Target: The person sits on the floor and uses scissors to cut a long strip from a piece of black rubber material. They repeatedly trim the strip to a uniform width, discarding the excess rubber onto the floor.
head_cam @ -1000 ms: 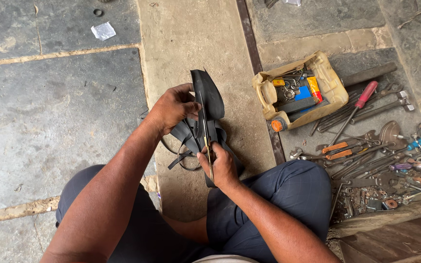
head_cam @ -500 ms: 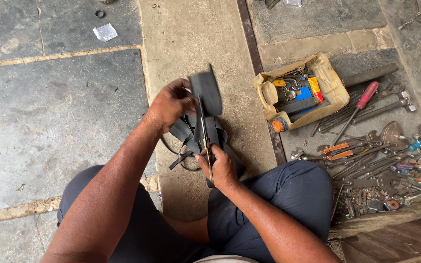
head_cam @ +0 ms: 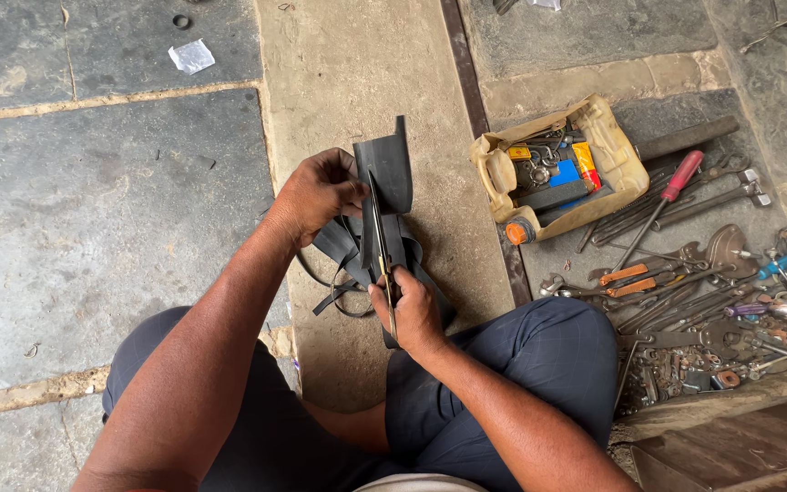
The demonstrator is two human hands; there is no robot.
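Stone paving: left hand [head_cam: 316,193] pinches black rubber tube strip [head_cam: 384,173], right hand [head_cam: 409,314] grips scissors [head_cam: 380,241]; blades risk nicking nearby fingers

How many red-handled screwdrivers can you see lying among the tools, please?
1: the red-handled screwdriver lies right of the cut-open plastic container, over the metal tools. Others may be hidden in that pile.

we see a cut-open yellowish plastic container [head_cam: 614,146] lying on the stone floor [head_cam: 93,210] toward its upper right, with a blue packet [head_cam: 562,173], a yellow-and-red packet [head_cam: 585,161] and an orange cap [head_cam: 518,232] in it. a crumpled silvery-white wrapper [head_cam: 191,56] lies near the floor's upper left corner.
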